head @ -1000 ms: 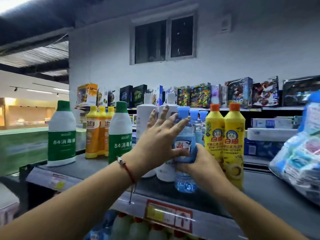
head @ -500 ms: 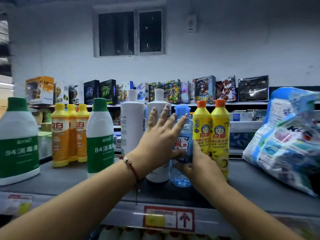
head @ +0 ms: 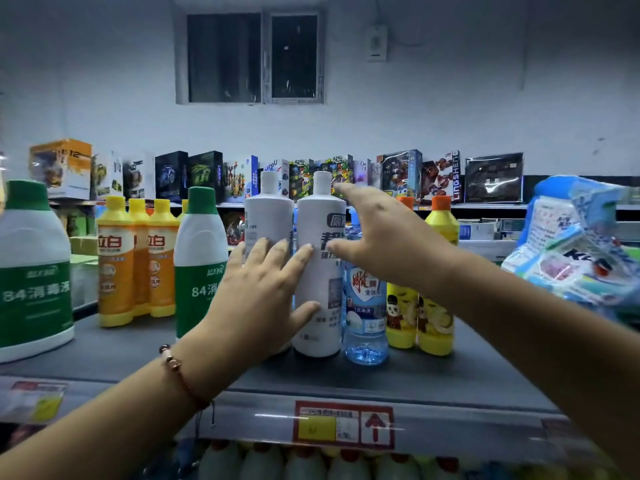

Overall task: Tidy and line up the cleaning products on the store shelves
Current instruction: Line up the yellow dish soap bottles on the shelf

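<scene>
Both grips spread: left hand (head: 258, 299) flat against white bottle (head: 320, 271), right hand (head: 377, 233) touching nothing visible.

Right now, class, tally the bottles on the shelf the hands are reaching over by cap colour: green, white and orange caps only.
Green-capped bottles: 2
White-capped bottles: 2
Orange-capped bottles: 2
Total: 6
</scene>
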### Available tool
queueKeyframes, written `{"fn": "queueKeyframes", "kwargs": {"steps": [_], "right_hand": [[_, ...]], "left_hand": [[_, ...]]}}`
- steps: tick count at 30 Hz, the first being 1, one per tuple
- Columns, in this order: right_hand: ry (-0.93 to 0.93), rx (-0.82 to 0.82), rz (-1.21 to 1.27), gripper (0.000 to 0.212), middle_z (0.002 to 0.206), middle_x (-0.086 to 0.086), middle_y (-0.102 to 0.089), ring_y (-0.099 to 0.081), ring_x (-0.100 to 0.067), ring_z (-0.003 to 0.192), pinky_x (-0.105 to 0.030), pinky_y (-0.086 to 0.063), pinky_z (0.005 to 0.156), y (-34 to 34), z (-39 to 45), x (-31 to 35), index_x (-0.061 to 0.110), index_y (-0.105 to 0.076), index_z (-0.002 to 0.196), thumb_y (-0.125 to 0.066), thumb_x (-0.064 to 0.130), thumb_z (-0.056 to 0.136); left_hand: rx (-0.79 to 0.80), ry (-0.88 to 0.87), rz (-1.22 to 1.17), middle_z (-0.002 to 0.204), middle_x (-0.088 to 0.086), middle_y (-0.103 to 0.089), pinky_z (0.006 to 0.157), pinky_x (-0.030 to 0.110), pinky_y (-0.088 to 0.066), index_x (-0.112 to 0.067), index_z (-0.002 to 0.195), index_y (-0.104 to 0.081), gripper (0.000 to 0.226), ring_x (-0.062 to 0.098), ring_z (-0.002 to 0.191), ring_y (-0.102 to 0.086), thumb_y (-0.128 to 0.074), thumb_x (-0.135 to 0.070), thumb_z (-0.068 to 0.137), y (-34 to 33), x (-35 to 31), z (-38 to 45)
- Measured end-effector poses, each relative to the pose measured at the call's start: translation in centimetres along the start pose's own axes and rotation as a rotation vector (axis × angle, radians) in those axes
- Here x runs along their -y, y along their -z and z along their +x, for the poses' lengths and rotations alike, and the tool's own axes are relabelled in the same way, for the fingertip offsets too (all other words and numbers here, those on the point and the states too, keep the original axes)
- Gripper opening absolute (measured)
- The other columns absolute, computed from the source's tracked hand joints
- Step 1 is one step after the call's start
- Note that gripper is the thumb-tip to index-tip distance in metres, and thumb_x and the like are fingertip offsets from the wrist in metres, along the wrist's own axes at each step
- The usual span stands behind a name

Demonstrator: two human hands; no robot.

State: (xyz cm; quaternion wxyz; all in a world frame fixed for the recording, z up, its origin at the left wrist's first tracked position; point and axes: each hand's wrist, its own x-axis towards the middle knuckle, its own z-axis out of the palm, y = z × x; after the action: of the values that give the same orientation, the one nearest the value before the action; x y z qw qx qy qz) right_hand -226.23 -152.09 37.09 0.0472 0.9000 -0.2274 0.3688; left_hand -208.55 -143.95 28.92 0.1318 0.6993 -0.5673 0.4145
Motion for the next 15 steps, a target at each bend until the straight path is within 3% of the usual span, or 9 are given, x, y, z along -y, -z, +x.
{"fn": "queueKeyframes", "kwargs": {"steps": [4,10,12,15], "right_hand": [[-0.023,0.071,-0.12,0.095,0.159,-0.01,-0.034,-0.032,-0.026,0.146,-0.038,-0.028,0.12,-0.2,5.2,0.7,0.015,-0.011,0.16,-0.068,0.044,0.089],[-0.184,0.192,-0.124,0.112,0.153,-0.018,-0.044,-0.048,-0.034,0.135,-0.036,-0.04,0.107,-1.8,8.6,1.5,0.01,0.011,0.159,-0.067,0.052,0.089],[-0.192,0.175,-0.155,0.116,0.149,-0.017,-0.049,-0.052,-0.034,0.13,-0.038,-0.045,0.104,-2.5,8.5,1.6,0.007,0.007,0.158,-0.07,0.054,0.086],[-0.151,0.09,-0.162,0.108,0.135,-0.016,-0.058,-0.058,-0.033,0.117,-0.04,-0.049,0.091,-2.6,7.7,1.7,0.009,-0.011,0.155,-0.075,0.054,0.081]], "left_hand": [[0.034,0.001,0.004,0.155,0.009,-0.038,0.117,0.054,-0.027,-0.025,0.158,-0.022,0.086,0.036,0.144,-0.033,-0.043,-0.071,0.088,-0.1,0.8,-0.8],[0.076,0.056,0.002,0.156,0.012,-0.04,0.116,0.063,-0.024,-0.025,0.154,-0.036,0.086,0.042,0.144,-0.034,-0.039,-0.071,0.081,-0.3,1.1,-1.5],[0.087,0.061,-0.014,0.159,0.011,-0.034,0.118,0.061,-0.02,-0.026,0.157,-0.029,0.085,0.041,0.147,-0.028,-0.037,-0.071,0.085,-0.6,1.1,-1.8],[0.068,0.084,-0.081,0.145,0.014,-0.052,0.111,0.062,-0.035,-0.023,0.151,-0.042,0.082,0.042,0.137,-0.044,-0.042,-0.068,0.082,-0.6,1.2,-2.4]]}}
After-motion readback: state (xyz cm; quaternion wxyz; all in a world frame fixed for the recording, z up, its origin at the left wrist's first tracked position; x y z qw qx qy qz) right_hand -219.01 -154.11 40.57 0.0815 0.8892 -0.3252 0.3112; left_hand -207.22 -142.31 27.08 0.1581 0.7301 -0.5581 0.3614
